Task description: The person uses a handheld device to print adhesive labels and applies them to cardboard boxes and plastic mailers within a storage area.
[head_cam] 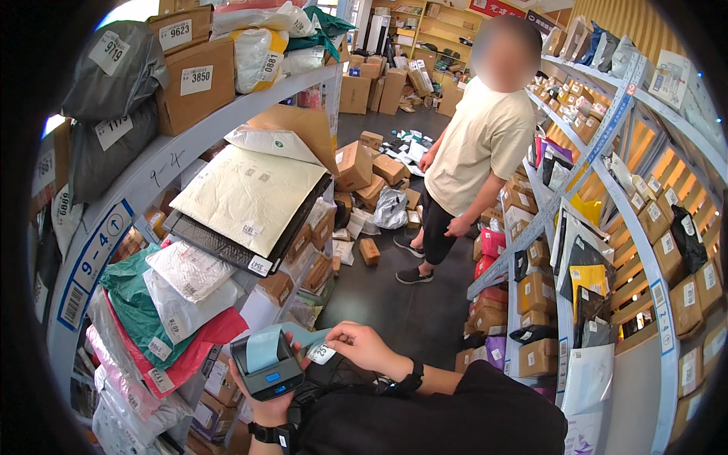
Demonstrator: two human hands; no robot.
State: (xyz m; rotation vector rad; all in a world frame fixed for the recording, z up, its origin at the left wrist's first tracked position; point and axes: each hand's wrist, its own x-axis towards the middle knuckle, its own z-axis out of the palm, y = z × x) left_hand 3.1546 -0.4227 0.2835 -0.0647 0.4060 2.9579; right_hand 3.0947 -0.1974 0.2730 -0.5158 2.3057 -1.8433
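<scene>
My left hand (pixel 270 410) is wrapped around a dark portable label printer (pixel 259 380), which has blue buttons on its face. Pale blue backing paper (pixel 263 347) comes out of its top and curls over to the right. Between the thumb and fingers of my right hand (pixel 367 348) is the end of this paper strip, with a white printed label (pixel 322 354) hanging just below the fingertips. Whether the label is still stuck to the strip I cannot tell. Both wrists wear black bands.
Left, a metal shelf (pixel 187 133) bears boxes and bagged parcels; padded envelopes (pixel 250 196) jut out near my hands. Shelves of parcels (pixel 645 227) line the right. Ahead, a person in a cream shirt (pixel 480 142) stands in the aisle beside cartons (pixel 354 165) heaped on the floor.
</scene>
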